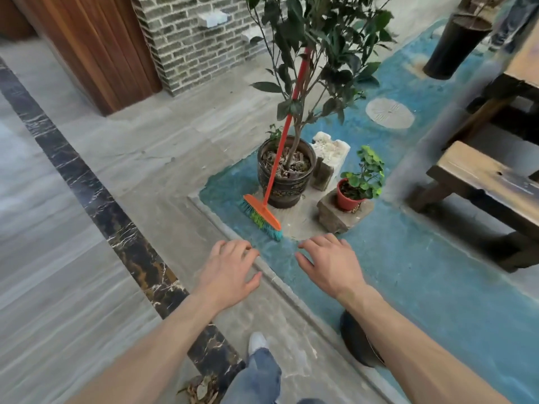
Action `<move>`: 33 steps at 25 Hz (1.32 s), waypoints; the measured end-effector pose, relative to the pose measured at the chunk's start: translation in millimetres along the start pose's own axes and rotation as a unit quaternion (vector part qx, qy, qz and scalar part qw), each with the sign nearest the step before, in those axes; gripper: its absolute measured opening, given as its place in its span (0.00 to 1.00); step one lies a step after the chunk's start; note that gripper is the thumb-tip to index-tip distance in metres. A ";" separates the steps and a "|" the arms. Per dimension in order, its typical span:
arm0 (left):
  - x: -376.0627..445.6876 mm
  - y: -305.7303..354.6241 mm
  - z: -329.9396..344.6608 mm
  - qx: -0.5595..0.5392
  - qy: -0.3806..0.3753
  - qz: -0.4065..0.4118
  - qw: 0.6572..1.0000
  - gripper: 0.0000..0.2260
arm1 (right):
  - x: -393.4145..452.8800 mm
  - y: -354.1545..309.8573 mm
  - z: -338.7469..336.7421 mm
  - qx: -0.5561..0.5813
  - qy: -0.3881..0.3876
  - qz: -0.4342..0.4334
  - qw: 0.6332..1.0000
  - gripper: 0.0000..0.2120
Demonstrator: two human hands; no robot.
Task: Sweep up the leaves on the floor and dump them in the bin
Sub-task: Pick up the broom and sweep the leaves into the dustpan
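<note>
Both hands empty, fingers spread: left hand, right hand. Broom leans on the big plant pot just ahead; dry leaves on the floor near my foot.

Both bare forearms reach forward, palms down. The left hand and right hand hover side by side, apart, fingers loosely spread, holding nothing.
</note>
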State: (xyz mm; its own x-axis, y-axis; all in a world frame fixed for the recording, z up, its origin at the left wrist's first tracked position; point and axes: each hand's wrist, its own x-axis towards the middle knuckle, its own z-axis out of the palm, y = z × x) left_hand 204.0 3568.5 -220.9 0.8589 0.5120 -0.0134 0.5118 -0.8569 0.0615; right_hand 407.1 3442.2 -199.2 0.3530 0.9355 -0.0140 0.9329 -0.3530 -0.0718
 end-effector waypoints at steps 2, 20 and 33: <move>38.7 -12.9 5.4 0.038 -0.023 0.024 0.999 0.21 | 46.8 16.4 0.6 -0.032 -0.004 -0.013 0.999 0.18; 486.8 -88.2 179.1 -0.001 -0.015 -0.152 0.988 0.30 | 342.9 246.8 167.0 0.049 -0.001 0.066 0.997 0.20; 586.5 -105.5 149.2 -0.533 0.213 -0.471 0.670 0.03 | 361.5 262.0 190.7 0.106 -0.078 0.060 0.989 0.22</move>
State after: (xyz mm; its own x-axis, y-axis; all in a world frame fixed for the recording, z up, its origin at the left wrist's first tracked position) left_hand 656.7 3950.2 -384.2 -0.0343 0.9610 -0.2745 0.3219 0.2707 0.9073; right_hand 765.4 3690.2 -413.2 0.4294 0.8834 -0.1875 0.8428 -0.4666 -0.2683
